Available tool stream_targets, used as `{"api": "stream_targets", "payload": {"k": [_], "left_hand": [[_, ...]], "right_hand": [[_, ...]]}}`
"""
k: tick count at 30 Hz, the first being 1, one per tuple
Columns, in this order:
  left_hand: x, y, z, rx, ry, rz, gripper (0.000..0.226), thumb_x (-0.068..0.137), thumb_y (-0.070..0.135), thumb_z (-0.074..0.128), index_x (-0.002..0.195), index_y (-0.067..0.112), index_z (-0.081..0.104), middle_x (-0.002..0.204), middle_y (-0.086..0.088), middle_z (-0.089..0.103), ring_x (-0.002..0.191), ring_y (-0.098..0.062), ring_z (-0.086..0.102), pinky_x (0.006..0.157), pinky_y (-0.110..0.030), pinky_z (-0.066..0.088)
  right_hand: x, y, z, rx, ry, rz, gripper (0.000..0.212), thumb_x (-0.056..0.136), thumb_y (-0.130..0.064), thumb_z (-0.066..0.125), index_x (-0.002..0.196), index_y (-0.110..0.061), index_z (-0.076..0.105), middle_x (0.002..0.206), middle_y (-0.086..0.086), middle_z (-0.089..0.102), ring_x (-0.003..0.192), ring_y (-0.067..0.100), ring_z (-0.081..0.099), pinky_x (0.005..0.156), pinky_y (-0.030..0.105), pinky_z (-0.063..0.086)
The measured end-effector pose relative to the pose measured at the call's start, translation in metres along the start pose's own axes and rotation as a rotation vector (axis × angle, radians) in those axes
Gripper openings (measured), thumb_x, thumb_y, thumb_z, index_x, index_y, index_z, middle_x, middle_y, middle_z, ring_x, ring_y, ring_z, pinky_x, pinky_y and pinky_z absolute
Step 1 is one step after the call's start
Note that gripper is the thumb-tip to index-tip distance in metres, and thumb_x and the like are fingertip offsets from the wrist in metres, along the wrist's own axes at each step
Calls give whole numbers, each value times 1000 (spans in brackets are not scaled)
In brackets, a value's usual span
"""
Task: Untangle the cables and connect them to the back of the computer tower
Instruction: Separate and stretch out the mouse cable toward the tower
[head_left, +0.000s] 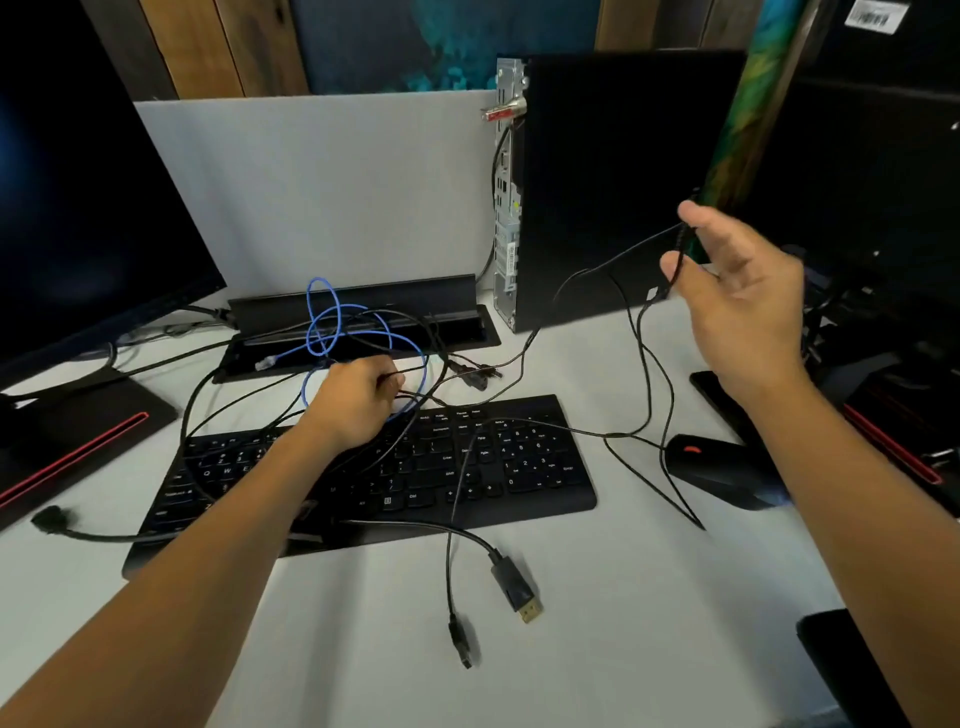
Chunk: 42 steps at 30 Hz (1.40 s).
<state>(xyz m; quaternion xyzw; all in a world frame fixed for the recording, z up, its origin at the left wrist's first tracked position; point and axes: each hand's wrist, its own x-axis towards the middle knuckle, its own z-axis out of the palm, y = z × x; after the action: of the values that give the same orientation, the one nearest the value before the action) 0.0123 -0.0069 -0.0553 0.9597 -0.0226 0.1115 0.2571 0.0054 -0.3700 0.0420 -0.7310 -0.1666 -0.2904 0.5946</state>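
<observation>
A black computer tower (623, 182) stands upright at the back of the desk, its metal rear panel (506, 208) facing left. Tangled black cables (519, 358) and a looped blue network cable (332, 322) lie over the black keyboard (519, 467). My left hand (358, 400) grips black cable strands above the keyboard. Raised in front of the tower, my right hand (737, 291) pinches a thin black cable (613, 260) between thumb and fingers. A gold-tipped display plug (522, 597) and a smaller black plug (462, 647) lie on the desk near me.
A monitor (78, 208) stands at the left on a red-trimmed base (78, 441). A black mouse (722, 467) sits right of the keyboard. An open cable hatch (363, 322) lies behind the keyboard. A grey partition (311, 182) backs the desk. Dark equipment (883, 260) crowds the right.
</observation>
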Motion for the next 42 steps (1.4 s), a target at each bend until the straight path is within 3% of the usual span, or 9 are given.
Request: {"api": "stream_targets", "payload": {"k": [5,11,14,18,24,29,32,37,42], "left_hand": [[-1,7,6,145,-83,-37,27,99,45,57,124,34,56,95,6,71,106,-27,58,91,-46,39],[5,8,5,167,-186,-92,21,94,56,60,88,37,66,94,12,64,108,-23,57,96,-51,39],[8,0,6,56,-191,-93,30,88,62,60,71,38,64,83,17,64,97,-23,60,97,-58,47],[7,1,10,-35,-134,-59,23,95,42,67,74,31,68,81,14,68,93,-21,65,88,-44,53],[13,-2,15,-43,-143,-58,22,95,42,66,75,34,65,80,13,65,95,-22,61,88,-42,51],[13,1,15,-55,-141,-12,22,97,35,64,78,25,67,77,6,66,84,-19,61,73,-29,40],[12,-2,20,-47,-120,-23,24,97,41,63,75,29,64,76,9,65,87,-21,60,79,-38,50],[9,-8,25,-48,-93,-23,22,89,55,55,70,44,57,69,16,62,87,-26,60,85,-50,53],[10,-11,26,-55,-87,-23,20,88,56,55,71,46,57,73,15,63,89,-25,61,87,-49,53]], "right_hand": [[-5,-11,14,-24,-151,-117,45,91,0,71,136,-5,63,137,6,64,132,13,58,103,22,49],[-14,8,21,-523,-376,-149,28,84,-12,72,110,-19,79,109,-2,71,101,11,65,93,23,52],[-15,19,21,-864,-470,26,29,91,-14,64,115,-21,76,115,3,70,108,23,62,99,31,45],[-12,9,28,-1211,-518,138,37,96,-16,57,128,-30,69,130,12,56,123,33,48,104,47,39],[-7,-54,77,-626,-670,-224,37,85,2,58,110,-13,80,104,4,72,93,16,66,91,31,54],[-33,-6,159,-888,-1126,-32,21,97,-15,54,78,-8,62,81,6,55,80,19,57,74,38,55],[-43,30,178,-951,-1057,-39,33,95,-6,55,64,-14,47,73,5,50,75,25,57,61,35,47],[-44,41,161,-809,-900,-123,33,97,-5,59,65,-13,56,72,-2,55,73,18,53,72,34,48],[-41,13,94,-211,-692,51,22,92,-26,66,75,-13,64,65,-7,59,60,13,52,61,30,44]]}}
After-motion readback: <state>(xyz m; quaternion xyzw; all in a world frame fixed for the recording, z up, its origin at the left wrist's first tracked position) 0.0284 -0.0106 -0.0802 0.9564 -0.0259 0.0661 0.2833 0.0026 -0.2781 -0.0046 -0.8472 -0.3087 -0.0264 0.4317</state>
